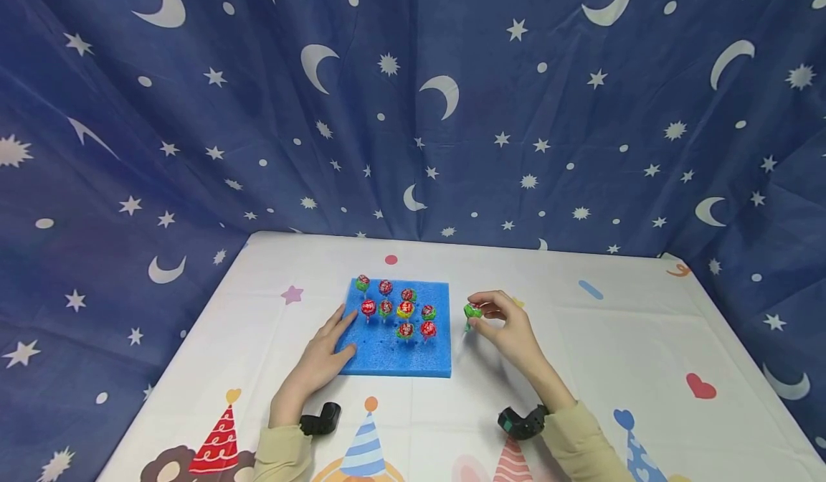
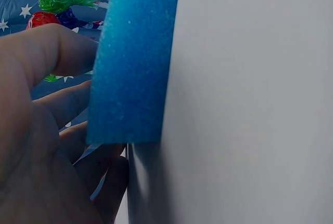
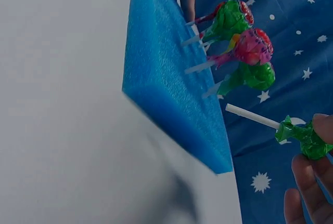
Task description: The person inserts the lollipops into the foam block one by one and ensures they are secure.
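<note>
A blue foam block [image 1: 387,360] lies on the table with several wrapped lollipops [image 1: 405,310] standing upright in it, in red, green and yellow wrappers. My left hand [image 1: 316,360] rests at the block's left edge, fingers spread and touching it; the left wrist view has the fingers beside the foam [image 2: 135,63]. Just right of the block, my right hand [image 1: 513,331] pinches a green-wrapped lollipop [image 1: 473,311] by its head between thumb and fingers. Its bare white stick [image 3: 252,116] points toward the block in the right wrist view.
The white tablecloth [image 1: 619,353] has printed party hats, a heart and a star. A dark blue curtain [image 1: 413,138] with moons and stars hangs behind and at the sides. Black wrist devices [image 1: 521,422] sit at both sleeves.
</note>
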`<control>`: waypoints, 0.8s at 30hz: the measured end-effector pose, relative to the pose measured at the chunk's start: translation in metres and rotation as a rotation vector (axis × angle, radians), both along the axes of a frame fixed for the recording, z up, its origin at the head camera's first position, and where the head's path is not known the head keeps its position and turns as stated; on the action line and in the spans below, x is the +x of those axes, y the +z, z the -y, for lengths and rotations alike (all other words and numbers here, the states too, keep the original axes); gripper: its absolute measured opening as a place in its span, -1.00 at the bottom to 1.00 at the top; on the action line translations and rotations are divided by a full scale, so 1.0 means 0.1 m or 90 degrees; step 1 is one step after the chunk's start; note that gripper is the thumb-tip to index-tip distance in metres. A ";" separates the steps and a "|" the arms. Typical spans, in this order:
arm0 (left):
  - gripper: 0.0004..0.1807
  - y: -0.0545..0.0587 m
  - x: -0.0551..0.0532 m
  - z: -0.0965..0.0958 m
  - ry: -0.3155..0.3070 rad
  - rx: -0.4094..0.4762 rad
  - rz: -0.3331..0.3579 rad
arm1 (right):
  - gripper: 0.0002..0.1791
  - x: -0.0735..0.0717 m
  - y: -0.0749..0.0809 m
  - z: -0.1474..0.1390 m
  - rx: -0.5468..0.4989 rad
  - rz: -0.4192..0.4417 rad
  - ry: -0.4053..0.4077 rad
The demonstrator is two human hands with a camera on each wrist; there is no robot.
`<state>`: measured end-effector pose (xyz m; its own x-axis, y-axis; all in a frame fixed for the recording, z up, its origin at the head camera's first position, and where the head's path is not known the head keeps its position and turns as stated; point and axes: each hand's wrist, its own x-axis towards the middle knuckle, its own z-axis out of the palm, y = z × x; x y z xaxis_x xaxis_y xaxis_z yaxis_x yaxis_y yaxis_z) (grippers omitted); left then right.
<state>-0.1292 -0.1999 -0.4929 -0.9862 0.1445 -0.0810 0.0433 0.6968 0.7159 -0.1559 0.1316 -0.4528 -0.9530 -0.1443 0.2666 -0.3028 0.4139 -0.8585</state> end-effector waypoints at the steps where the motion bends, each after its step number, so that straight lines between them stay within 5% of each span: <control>1: -0.32 0.00 0.00 0.00 0.001 0.000 0.001 | -0.62 0.01 0.01 0.00 0.000 -0.001 0.000; 24: -0.32 0.01 0.01 0.00 0.000 0.002 0.001 | -0.63 0.15 0.25 0.05 0.008 -0.095 0.017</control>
<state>-0.1286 -0.1995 -0.4922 -0.9861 0.1440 -0.0827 0.0412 0.6948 0.7181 -0.1412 0.1262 -0.4277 -0.8983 -0.1733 0.4037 -0.4383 0.4138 -0.7979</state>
